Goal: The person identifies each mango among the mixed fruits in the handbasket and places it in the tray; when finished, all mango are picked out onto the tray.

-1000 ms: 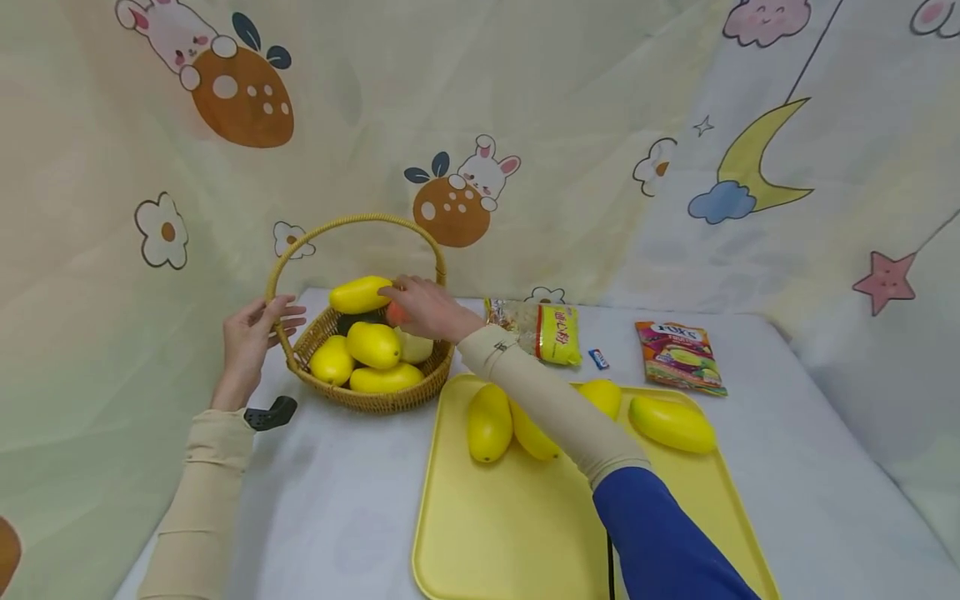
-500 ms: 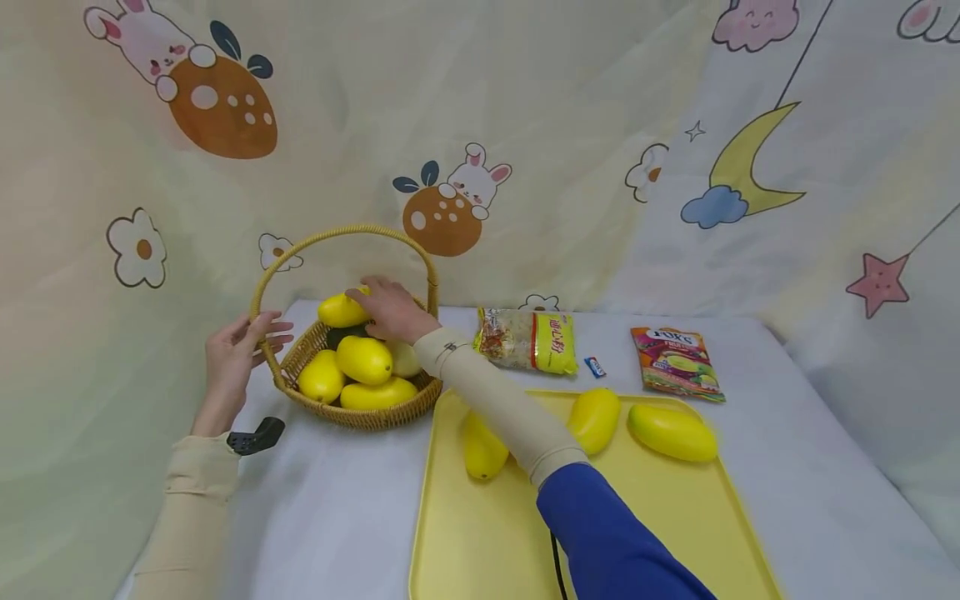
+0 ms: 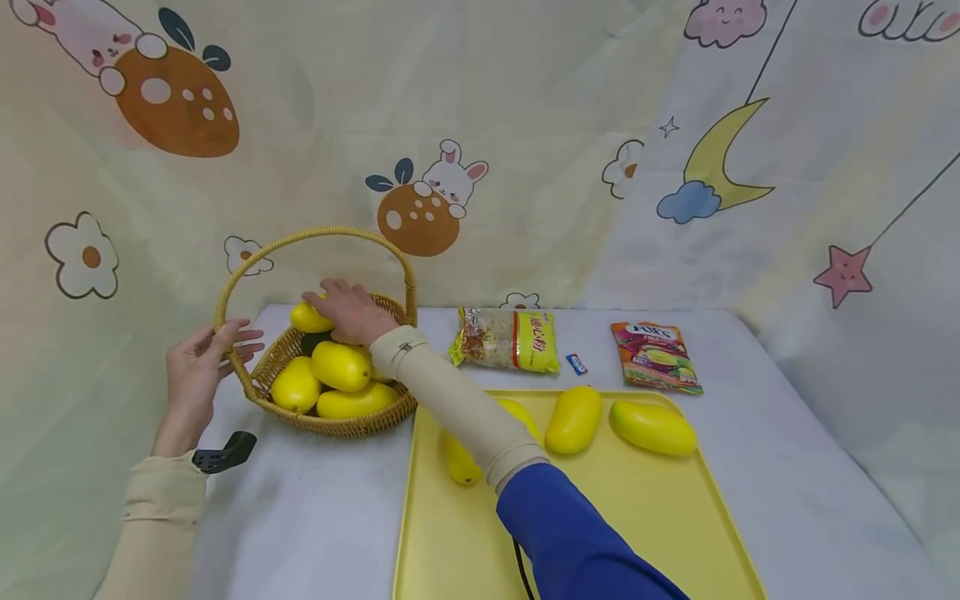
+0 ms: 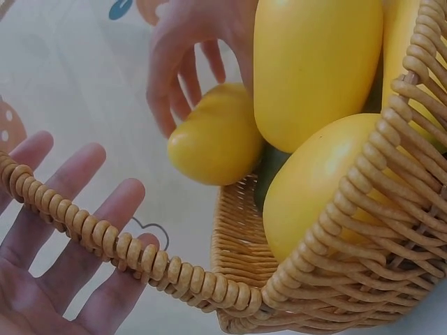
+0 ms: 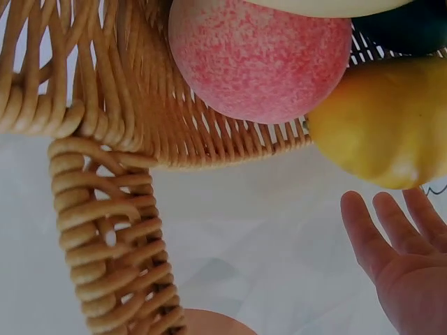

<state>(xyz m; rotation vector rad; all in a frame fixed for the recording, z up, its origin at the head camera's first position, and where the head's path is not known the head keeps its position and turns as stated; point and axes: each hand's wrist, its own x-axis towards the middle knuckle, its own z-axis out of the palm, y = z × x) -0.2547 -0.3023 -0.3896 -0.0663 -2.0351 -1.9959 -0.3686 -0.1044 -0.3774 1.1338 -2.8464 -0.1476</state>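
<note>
Tray edge: yellow rectangular tray (image 3: 645, 525) nearest; its far left corner lies just beside the basket, contact not clear.
Tray load: four smooth yellow mango-shaped fruits (image 3: 573, 419) along the far half, two partly under the right sleeve (image 3: 442, 396).
Left hand: (image 3: 197, 375) fingers straight and spread wide, lying against the handle, not curled round it.
Basket: brown woven wicker basket (image 3: 352, 427) with tall arched handle (image 3: 322, 233); the arch leaves an opening above the fruit.
Basket load: three yellow fruits (image 3: 341, 367) in the near part.
Right hand: (image 3: 352, 312) under the arch, fingers loosely bent and apart over the far yellow fruit (image 4: 216, 136) at the basket's far end; firm contact cannot be told.
Hidden: dark green item (image 3: 315, 340) mostly covered; pink speckled round fruit (image 5: 258, 56) shows in the right wrist view; pale item (image 5: 328, 5) above it is cut off.
Packets: clear-and-yellow plastic bag (image 3: 506, 340), small blue wrapped piece (image 3: 577, 364), purple-red FOX'S packet (image 3: 656, 358), left to right.
Surface: white-covered table (image 3: 300, 517).
Room: pale hanging cloth (image 3: 540, 167) printed with rabbits, flowers and a moon.
</note>
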